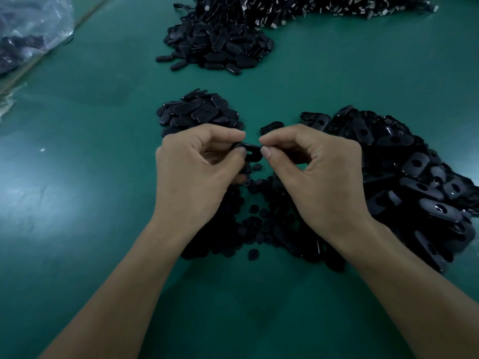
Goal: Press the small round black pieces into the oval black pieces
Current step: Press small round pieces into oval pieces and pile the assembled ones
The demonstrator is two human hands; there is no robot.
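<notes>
The biggest risk is the heap of oval pieces [420, 182] on my right. It leans close to my right wrist, and a nudge could slide it down into the small round pieces [255, 208] scattered under my hands, mixing the two. Next is the one oval piece [250, 151] I hold in the air above those round pieces. My left hand [197, 164] pinches one end and my right hand [318, 172] pinches the other, thumb against forefinger. With so little of it gripped, a hard push could flick it out. Smallest worry: my left thumb hides that end, so I cannot tell if a round piece sits square in its hole, and a tilted one could jam.

The surface [77, 203] is a green mat with dull glare patches, and the room is dim. A crumpled plastic bag [28, 29] lies at the far left. A corded bundle [285, 9] runs along the far edge, with a pile of ovals [220, 45] before it. A nearer pile [199, 112] sits just beyond my left hand.
</notes>
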